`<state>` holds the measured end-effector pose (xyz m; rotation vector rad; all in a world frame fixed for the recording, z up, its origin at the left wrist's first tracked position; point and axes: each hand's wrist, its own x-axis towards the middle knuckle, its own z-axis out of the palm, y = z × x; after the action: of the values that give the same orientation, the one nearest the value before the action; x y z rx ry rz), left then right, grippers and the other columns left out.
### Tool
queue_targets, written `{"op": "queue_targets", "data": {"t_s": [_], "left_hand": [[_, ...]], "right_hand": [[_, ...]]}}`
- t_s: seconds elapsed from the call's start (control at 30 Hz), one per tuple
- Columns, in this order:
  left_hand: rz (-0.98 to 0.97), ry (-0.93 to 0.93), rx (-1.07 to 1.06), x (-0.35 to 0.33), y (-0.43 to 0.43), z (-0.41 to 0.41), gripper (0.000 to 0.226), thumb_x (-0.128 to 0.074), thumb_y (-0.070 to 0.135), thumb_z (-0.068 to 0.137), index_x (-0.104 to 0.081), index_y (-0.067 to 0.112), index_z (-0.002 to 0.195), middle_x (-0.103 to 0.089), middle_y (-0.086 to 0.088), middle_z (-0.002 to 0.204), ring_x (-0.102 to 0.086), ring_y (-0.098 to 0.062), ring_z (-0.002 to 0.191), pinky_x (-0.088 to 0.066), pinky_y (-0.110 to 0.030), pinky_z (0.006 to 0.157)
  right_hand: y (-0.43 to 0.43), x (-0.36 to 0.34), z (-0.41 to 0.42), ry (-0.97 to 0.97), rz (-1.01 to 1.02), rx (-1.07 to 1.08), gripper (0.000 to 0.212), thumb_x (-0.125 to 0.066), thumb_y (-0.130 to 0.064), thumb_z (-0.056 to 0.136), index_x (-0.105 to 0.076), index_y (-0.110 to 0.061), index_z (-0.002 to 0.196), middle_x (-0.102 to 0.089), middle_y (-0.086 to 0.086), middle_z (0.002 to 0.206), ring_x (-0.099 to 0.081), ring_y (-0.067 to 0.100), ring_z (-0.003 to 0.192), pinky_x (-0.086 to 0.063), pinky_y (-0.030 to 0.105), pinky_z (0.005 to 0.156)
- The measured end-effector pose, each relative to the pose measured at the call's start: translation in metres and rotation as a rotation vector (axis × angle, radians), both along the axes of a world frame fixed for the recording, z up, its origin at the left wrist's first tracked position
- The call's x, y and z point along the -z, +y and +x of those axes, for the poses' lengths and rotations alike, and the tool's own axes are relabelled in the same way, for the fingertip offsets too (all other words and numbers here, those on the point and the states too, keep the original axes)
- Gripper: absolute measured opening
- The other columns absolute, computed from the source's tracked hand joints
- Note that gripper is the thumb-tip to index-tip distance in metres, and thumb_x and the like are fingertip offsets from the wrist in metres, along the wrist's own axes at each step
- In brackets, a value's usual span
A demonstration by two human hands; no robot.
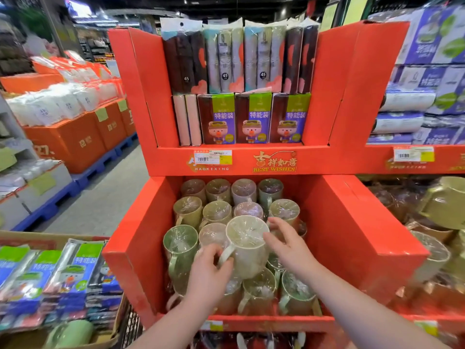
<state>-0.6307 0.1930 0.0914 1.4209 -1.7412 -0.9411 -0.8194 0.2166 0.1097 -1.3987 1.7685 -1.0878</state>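
A pale cream mug point(247, 245) wrapped in clear film is raised above several other wrapped mugs in the red cardboard display bin point(352, 235). My left hand point(210, 272) grips it at the handle side. My right hand point(289, 244) touches its right side with fingers spread and relaxed. A green mug point(180, 244) stands at the bin's left, and beige mugs point(216, 212) fill the rows behind.
The upper red shelf point(251, 161) holds boxed packs. A cardboard box point(57, 280) of blue-and-green packs sits in a cart at lower left, a green mug point(75, 332) beside it. The bin at right point(432, 222) holds more mugs. An aisle floor point(105, 197) runs left.
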Motion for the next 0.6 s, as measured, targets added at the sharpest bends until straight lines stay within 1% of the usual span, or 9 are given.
{"op": "queue_targets", "data": {"t_s": [0.07,0.1,0.2,0.27,0.3,0.37,0.4,0.5,0.6], "left_hand": [[-0.025,-0.013,0.056,-0.005,-0.001,-0.017,0.013,-0.063,0.017,0.087,-0.053,0.022,0.079,-0.055,0.005,0.071,-0.044,-0.009,0.058,-0.036,-0.024,0.055],[-0.038,-0.021,0.085,-0.007,-0.001,-0.024,0.016,-0.062,0.018,0.088,-0.052,0.024,0.078,-0.054,0.007,0.070,-0.044,-0.007,0.058,-0.035,-0.021,0.054],[-0.080,-0.046,0.174,-0.010,-0.006,-0.043,0.018,-0.063,0.020,0.087,-0.050,0.028,0.077,-0.053,0.009,0.073,-0.048,-0.007,0.065,-0.035,-0.017,0.056],[-0.086,-0.068,0.251,-0.009,-0.012,-0.050,0.015,-0.068,0.028,0.083,-0.054,0.028,0.087,-0.057,0.011,0.085,-0.053,-0.007,0.078,-0.042,-0.020,0.067],[-0.084,-0.111,0.284,-0.007,-0.016,-0.052,0.024,-0.070,0.034,0.082,-0.055,0.026,0.099,-0.058,0.011,0.098,-0.055,-0.008,0.090,-0.045,-0.023,0.078],[-0.089,-0.251,0.319,-0.002,-0.023,-0.054,0.050,-0.068,0.042,0.082,-0.049,0.024,0.123,-0.051,0.010,0.121,-0.049,-0.010,0.114,-0.042,-0.028,0.098],[-0.106,-0.334,0.323,0.000,-0.027,-0.053,0.055,-0.066,0.044,0.083,-0.045,0.023,0.130,-0.046,0.009,0.130,-0.044,-0.011,0.121,-0.038,-0.028,0.102],[-0.169,-0.600,0.376,0.008,-0.038,-0.052,0.060,-0.061,0.042,0.087,-0.037,0.024,0.138,-0.034,0.005,0.143,-0.031,-0.015,0.133,-0.030,-0.030,0.109],[-0.162,-0.778,0.441,0.016,-0.047,-0.054,0.065,-0.061,0.041,0.087,-0.032,0.024,0.143,-0.023,-0.001,0.152,-0.022,-0.021,0.140,-0.021,-0.033,0.115]], "right_hand": [[0.007,-0.010,-0.008,0.157,0.070,-0.104,0.096,-0.069,-0.060,0.068,-0.025,-0.029,0.148,-0.031,-0.014,0.136,-0.032,0.004,0.129,-0.026,0.023,0.108],[0.010,-0.012,-0.011,0.221,0.073,-0.121,0.107,-0.072,-0.062,0.063,-0.019,-0.029,0.150,-0.028,-0.014,0.138,-0.028,0.003,0.132,-0.023,0.023,0.110],[0.016,-0.013,-0.020,0.287,0.056,-0.041,0.107,-0.079,-0.047,0.069,-0.015,-0.025,0.152,-0.024,-0.005,0.151,-0.026,0.010,0.139,-0.022,0.026,0.113],[0.017,-0.013,-0.031,0.269,0.077,0.058,0.108,-0.081,-0.040,0.071,-0.012,-0.021,0.152,-0.024,0.001,0.153,-0.029,0.015,0.139,-0.024,0.026,0.111],[0.018,-0.013,-0.036,0.277,0.096,0.094,0.109,-0.080,-0.037,0.071,-0.010,-0.018,0.152,-0.024,0.004,0.152,-0.030,0.017,0.138,-0.025,0.026,0.110],[0.019,-0.011,-0.046,0.333,0.173,0.149,0.111,-0.078,-0.035,0.073,-0.003,-0.012,0.152,-0.020,0.008,0.154,-0.028,0.021,0.140,-0.026,0.029,0.111],[0.019,-0.010,-0.051,0.364,0.217,0.165,0.112,-0.076,-0.035,0.074,0.000,-0.010,0.152,-0.018,0.010,0.154,-0.027,0.023,0.140,-0.026,0.030,0.111],[0.015,-0.001,-0.059,0.393,0.324,0.176,0.112,-0.074,-0.031,0.075,0.004,-0.007,0.152,-0.013,0.011,0.154,-0.027,0.024,0.140,-0.026,0.029,0.112],[0.004,0.010,-0.063,0.393,0.390,0.149,0.108,-0.074,-0.027,0.074,-0.002,-0.007,0.151,-0.016,0.010,0.152,-0.030,0.024,0.138,-0.030,0.029,0.112]]}}
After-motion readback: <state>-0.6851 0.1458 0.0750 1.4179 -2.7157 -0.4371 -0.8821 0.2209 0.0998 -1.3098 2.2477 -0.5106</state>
